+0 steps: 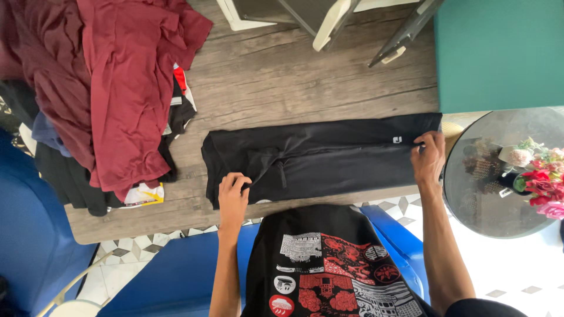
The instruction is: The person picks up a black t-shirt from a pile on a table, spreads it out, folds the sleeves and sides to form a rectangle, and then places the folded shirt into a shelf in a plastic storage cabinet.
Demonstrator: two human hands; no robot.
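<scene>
Two hands grip black trousers on a wooden table

The left hand (233, 196) pinches the black trousers (329, 155) near the waistband; the right hand (429, 158) clamps the far end, beside a maroon clothes pile (117, 88) on the table (294, 76).

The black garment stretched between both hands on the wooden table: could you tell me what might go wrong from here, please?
1. The black garment has its near edge right at the table edge; it may slide off toward the lap.
2. The left hand pinches only a small fold near the drawstring, so the cloth could bunch there.
3. The right hand works close to the glass table with flowers; an elbow might knock it.
</scene>
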